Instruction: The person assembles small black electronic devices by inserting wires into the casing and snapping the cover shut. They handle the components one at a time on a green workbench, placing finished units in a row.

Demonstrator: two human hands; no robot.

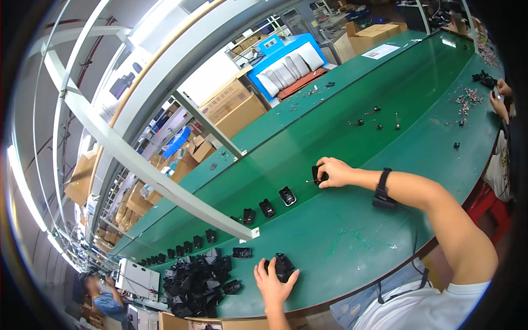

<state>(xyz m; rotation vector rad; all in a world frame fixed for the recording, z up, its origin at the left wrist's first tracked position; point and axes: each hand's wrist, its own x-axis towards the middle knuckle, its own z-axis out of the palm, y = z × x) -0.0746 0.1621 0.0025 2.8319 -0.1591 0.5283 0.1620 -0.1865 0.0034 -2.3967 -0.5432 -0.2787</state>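
Observation:
Near the front edge of the green bench, my left hand (273, 284) has its fingers curled round a black plastic housing (284, 266). My right hand (337, 171) reaches out over the green belt strip and grips a second black housing (317, 172) by its right side. Thin red and white wires stick out of that one to the left. A housing with a pale rim (287, 196) lies to the left of my right hand, with another black housing (267, 208) just beyond it. The inside of the part under my left hand is hidden.
A heap of black housings (198, 280) lies left of my left hand, and a row of them runs leftward along the belt. A metal frame post (248, 235) stands on the bench. Small wired parts (379, 126) lie farther right. A co-worker's hands (499, 102) are at the right edge.

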